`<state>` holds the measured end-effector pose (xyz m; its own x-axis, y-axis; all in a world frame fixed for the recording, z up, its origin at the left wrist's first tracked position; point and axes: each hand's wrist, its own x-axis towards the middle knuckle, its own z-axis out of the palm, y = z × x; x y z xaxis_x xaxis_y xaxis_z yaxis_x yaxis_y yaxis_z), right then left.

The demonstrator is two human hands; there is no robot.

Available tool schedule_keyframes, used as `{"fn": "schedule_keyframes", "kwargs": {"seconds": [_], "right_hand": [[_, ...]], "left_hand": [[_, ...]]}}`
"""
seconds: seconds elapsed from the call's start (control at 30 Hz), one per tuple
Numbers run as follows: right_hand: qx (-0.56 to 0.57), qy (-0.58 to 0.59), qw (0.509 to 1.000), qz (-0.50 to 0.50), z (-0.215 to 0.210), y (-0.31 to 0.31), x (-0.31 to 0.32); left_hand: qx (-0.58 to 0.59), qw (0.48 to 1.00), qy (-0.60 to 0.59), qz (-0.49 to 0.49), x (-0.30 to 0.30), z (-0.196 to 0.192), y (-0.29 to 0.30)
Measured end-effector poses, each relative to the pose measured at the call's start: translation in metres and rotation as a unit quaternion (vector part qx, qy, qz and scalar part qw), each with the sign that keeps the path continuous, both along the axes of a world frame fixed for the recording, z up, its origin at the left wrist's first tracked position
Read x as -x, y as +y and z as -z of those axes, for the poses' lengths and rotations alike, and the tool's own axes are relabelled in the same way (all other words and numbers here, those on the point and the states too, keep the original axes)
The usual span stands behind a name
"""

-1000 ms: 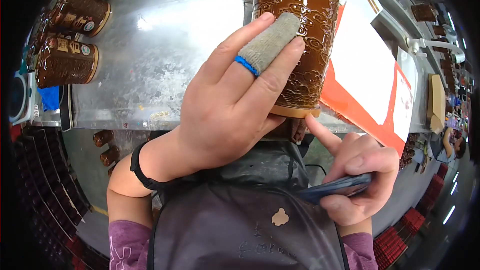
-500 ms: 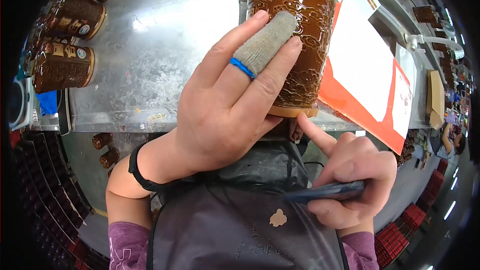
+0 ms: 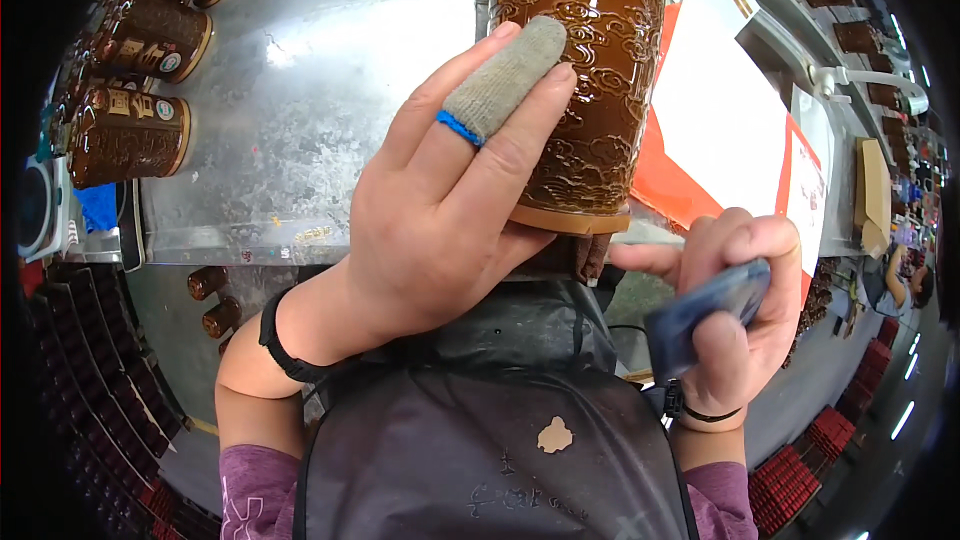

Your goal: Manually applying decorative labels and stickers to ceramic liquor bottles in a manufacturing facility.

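A glossy brown jar [image 3: 612, 110] with raised swirling relief lies on its side, its tan rim [image 3: 580, 222] toward me. My left hand [image 3: 425, 215] grips it from the left, the fingers along its wall and the thumb mostly hidden under the rim. A grey knit finger cover [image 3: 507, 75] with a blue edge is on one finger. Near the rim, apart from it, my right hand [image 3: 760, 260] pinches a flat dark blue piece [image 3: 695, 325], blurred by motion; I cannot make out its kind. Its index finger points toward the jar's rim.
Several similar brown jars [image 3: 130, 135] stand at the left of the metal table [image 3: 280, 130]. Right of the jar lie a red and white printed sheet [image 3: 720, 130] and a white pipe-like fitting [image 3: 870, 78]. A dark apron [image 3: 430, 440] covers my lap, below the table edge.
My right hand has drawn its fingertip off the jar's rim, moving right and tilting the blue piece more upright. My left hand and the jar have shifted slightly left.
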<state>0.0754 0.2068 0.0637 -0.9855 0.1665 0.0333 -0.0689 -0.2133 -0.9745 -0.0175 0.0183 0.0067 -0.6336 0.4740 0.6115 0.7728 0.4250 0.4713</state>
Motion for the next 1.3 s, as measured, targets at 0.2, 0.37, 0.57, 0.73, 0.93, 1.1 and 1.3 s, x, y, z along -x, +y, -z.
{"fn": "schedule_keyframes", "kwargs": {"seconds": [0.2,0.37,0.57,0.73,0.93,1.1,1.3], "right_hand": [[-0.192,-0.134,0.972,-0.018,-0.005,0.016,0.001],[-0.216,-0.095,0.971,-0.034,0.000,0.014,0.008],[-0.195,-0.124,0.973,-0.029,-0.003,0.019,0.007],[-0.199,-0.066,0.975,-0.081,-0.004,0.015,0.018],[-0.166,-0.083,0.979,-0.080,-0.002,0.043,0.032],[-0.240,-0.109,0.942,-0.206,-0.005,0.047,0.047],[-0.319,-0.128,0.915,-0.211,-0.006,0.035,0.058]], "left_hand": [[-0.012,1.000,-0.015,0.005,-0.001,0.004,-0.002],[-0.003,0.999,-0.036,0.023,-0.004,-0.003,-0.004],[0.002,0.998,-0.052,0.038,-0.005,-0.010,-0.005],[-0.005,0.997,-0.063,0.040,-0.005,-0.011,-0.005],[-0.020,0.985,-0.157,0.066,-0.008,-0.016,-0.011],[-0.077,0.978,-0.185,0.055,-0.014,-0.007,-0.015],[-0.025,0.983,-0.170,0.055,-0.015,-0.018,-0.011]]}}
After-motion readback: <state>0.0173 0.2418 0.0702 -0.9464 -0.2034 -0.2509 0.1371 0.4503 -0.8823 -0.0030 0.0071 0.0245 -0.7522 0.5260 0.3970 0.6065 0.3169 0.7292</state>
